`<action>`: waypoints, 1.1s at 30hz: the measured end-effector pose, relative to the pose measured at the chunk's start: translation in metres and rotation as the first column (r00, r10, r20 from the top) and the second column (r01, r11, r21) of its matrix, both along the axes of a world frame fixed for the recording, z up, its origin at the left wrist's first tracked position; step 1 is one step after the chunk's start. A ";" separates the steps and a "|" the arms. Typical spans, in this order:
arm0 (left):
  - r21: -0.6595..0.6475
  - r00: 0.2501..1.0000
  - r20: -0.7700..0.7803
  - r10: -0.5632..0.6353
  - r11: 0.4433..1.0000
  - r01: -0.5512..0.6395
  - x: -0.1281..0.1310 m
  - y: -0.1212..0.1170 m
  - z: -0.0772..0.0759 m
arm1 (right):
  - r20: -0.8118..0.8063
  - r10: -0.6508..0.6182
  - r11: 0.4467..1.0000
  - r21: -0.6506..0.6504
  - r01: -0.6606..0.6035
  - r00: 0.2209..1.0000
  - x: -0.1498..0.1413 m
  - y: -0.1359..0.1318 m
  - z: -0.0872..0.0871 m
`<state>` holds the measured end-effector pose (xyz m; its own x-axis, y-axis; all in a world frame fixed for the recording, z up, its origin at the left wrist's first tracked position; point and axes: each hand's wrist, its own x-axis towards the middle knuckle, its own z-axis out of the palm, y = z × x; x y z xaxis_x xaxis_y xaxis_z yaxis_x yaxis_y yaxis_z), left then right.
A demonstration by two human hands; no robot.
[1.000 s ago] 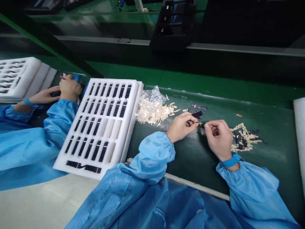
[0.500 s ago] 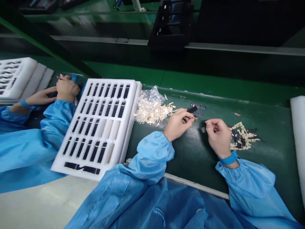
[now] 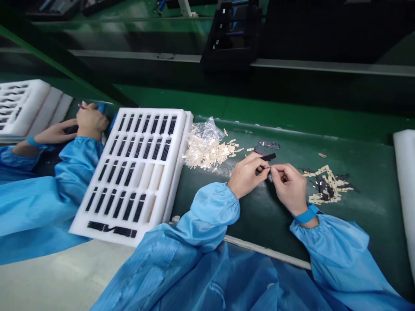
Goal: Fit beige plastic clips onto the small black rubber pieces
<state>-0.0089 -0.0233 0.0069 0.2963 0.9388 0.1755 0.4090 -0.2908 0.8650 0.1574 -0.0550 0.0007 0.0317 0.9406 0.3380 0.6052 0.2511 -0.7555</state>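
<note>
Black strip [image 3: 267, 157] sticking out of the left hand [image 3: 247, 175], yes?

Yes, the left fingers [image 3: 260, 169] are closed around it, and only its far end shows clearly. The rest is hidden.

And the right hand [image 3: 289, 183]?

Its fingertips [image 3: 273, 169] are pressed together right against the left hand. Whether they grip the strip or something tiny, I can't tell from here.

Have the hands moved?

A moment ago they were slightly apart; now they meet above the green bench [image 3: 259, 220].

Much room around them?

Bare bench on the near side. Dark plates [image 3: 269, 145] lie just beyond the strip, and a heap of cream and black pieces [image 3: 326, 185] lies to the right. To the left are cream pieces [image 3: 207, 157], a clear plastic bag [image 3: 207, 134] and a white foam tray [image 3: 171, 190]. A co-worker's hands [image 3: 91, 123] work past it.
</note>
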 end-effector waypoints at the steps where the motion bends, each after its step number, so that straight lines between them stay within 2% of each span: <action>1: -0.009 1.000 -0.005 -0.010 1.000 0.010 0.000 0.000 0.001 | 0.004 -0.005 1.000 -0.004 0.005 1.000 0.000 0.000 0.000; 5: -0.022 0.999 0.018 -0.052 0.998 0.052 -0.001 0.001 0.001 | 0.019 -0.013 0.999 -0.029 0.014 1.000 0.003 0.002 -0.003; 7: -0.014 0.998 0.059 -0.027 1.000 0.028 -0.003 0.005 -0.002 | 0.002 -0.036 0.998 -0.044 0.036 0.999 0.007 0.003 -0.005; 10: -0.031 0.977 0.102 0.185 0.983 -0.183 -0.008 0.015 -0.007 | -0.063 -0.151 0.986 -0.080 0.146 0.987 0.015 0.003 -0.011; 12: -0.042 0.925 0.100 0.367 0.930 -0.364 -0.013 0.023 -0.009 | -0.069 -0.206 0.975 -0.094 0.199 0.976 0.015 0.004 -0.013; 14: -0.007 0.879 0.081 0.469 0.883 -0.470 -0.019 0.028 -0.008 | -0.045 -0.114 0.992 -0.064 0.111 0.992 0.009 0.007 -0.014; 16: 0.043 0.867 0.044 0.496 0.866 -0.498 -0.021 0.029 -0.006 | 0.014 0.040 0.999 -0.011 -0.040 0.999 -0.002 0.009 -0.011; 18: 0.095 0.883 0.006 0.470 0.878 -0.468 -0.019 0.025 -0.002 | 0.072 0.139 0.989 0.032 -0.141 0.988 -0.012 0.009 -0.007; 21: 0.209 0.923 -0.067 0.379 0.910 -0.359 -0.016 0.017 0.002 | 0.082 0.155 0.986 0.046 -0.159 0.984 -0.018 0.008 -0.004; 24: 0.354 0.943 -0.171 0.285 0.911 -0.211 -0.017 0.012 0.001 | -0.077 0.143 0.989 -0.037 -0.146 0.987 -0.009 0.007 -0.003; 27: 0.439 0.949 -0.246 0.200 0.895 -0.075 -0.021 0.012 -0.004 | -0.289 0.052 0.976 -0.188 -0.109 0.956 0.008 0.006 0.000; 30: 0.499 0.957 -0.263 0.123 0.866 0.026 -0.023 0.013 -0.008 | -0.426 -0.057 0.920 -0.373 -0.118 0.903 0.020 0.006 0.005; 33: 0.568 0.966 -0.245 0.079 0.820 0.077 -0.023 0.011 -0.008 | -0.606 -0.085 0.802 -0.512 -0.307 0.791 0.023 0.006 0.011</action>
<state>-0.0321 -0.0119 -0.0015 0.4021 0.6930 0.5984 0.5851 -0.6971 0.4142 0.1805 -0.0494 0.0118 -0.0844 0.9516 -0.2955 0.0016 -0.2965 -0.9550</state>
